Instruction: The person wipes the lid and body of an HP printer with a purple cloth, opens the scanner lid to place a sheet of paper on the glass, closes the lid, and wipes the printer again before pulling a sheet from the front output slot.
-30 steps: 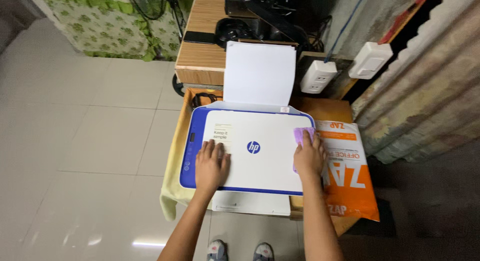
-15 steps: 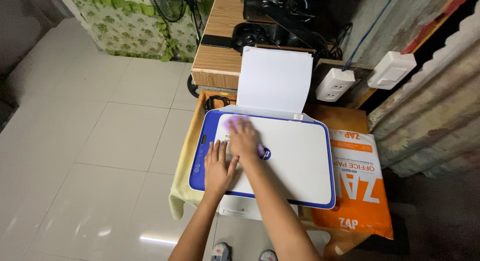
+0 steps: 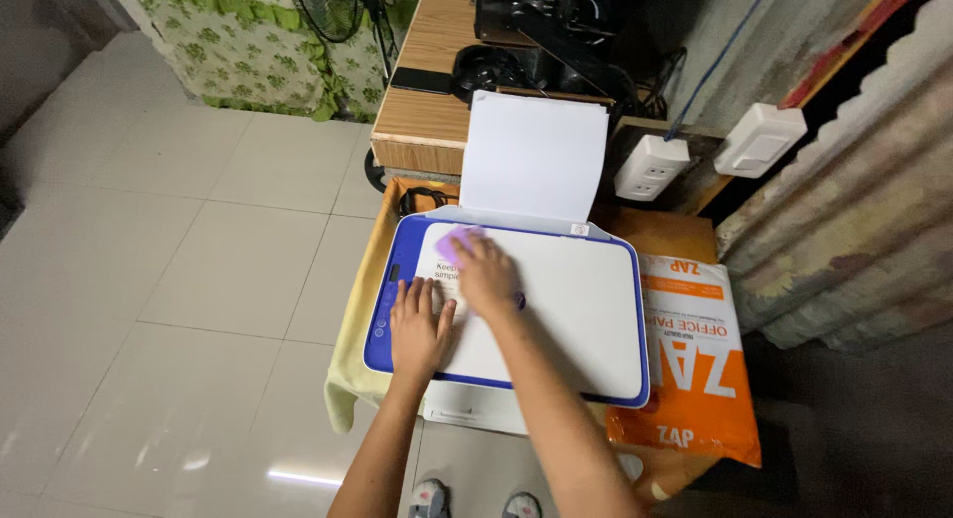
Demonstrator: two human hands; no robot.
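Head view shows my right hand (image 3: 483, 275) pressed flat on a purple cloth (image 3: 457, 246), pinning it against the white lid of the printer (image 3: 566, 310) near the far left corner. My left hand (image 3: 417, 324) lies open, palm down, just beside it, bracing the lid near the blue edge. To wipe well, I'd keep the pressure light and even, and steer clear of the paper sheets (image 3: 531, 156) standing behind the cloth.
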